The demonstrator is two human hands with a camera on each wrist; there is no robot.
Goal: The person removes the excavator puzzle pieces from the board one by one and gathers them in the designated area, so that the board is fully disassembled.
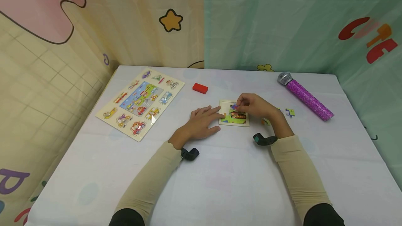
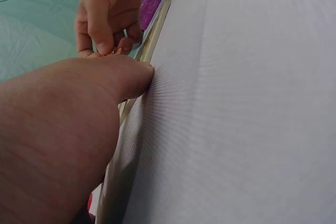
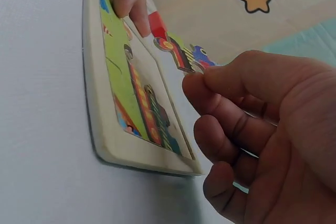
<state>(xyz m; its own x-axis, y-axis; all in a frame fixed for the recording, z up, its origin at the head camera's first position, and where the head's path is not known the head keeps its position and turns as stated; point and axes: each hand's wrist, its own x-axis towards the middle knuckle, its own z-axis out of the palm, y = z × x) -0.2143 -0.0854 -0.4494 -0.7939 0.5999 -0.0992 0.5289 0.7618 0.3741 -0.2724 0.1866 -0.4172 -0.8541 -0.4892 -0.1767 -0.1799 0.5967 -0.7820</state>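
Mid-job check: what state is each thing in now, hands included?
Small puzzle tray: flat, partly filled
Puzzle piece: pinched, held above the tray
Right hand: pinching that piece
Left hand: extended, touching the tray's left side
Loose pieces: outside the tray, some partly hidden
Large puzzle board: flat, set at an angle
Red block: lying untouched
Microphone: lying down, untouched
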